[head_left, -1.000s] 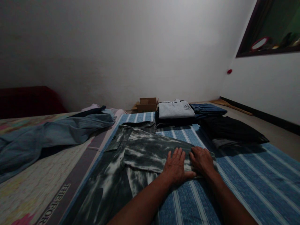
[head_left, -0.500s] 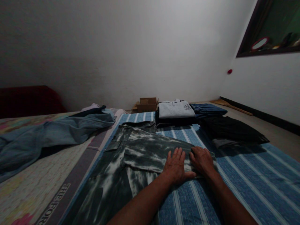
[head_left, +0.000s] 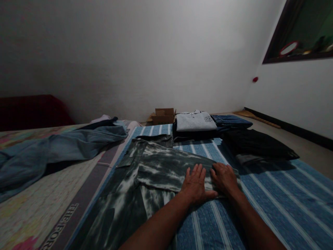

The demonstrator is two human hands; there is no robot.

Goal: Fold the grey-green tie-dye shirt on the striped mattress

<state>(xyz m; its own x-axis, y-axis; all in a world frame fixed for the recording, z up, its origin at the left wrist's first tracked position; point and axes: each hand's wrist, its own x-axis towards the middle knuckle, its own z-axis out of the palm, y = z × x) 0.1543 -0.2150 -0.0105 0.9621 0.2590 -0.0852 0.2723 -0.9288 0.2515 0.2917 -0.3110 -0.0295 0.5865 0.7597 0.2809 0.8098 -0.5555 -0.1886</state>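
Green-and-white tie-dye trousers [head_left: 161,165] lie on a blue striped cloth [head_left: 270,194]. The waistband is at the far end, and one leg is turned sideways to the right over the other. My left hand [head_left: 195,184] rests flat on this turned leg, fingers spread and thumb pointing right. Close beside it, my right hand [head_left: 225,178] presses on the same leg near its hem, palm down with fingers slightly bent. Neither hand lifts the fabric. The right fingertips are partly hidden.
Light blue jeans [head_left: 85,144] lie loosely on the flowered bedding [head_left: 65,184] at left. At the back stand a folded grey polo shirt [head_left: 194,121], folded blue jeans [head_left: 231,122] and a cardboard box [head_left: 163,116]. Folded black clothing [head_left: 260,144] lies at right.
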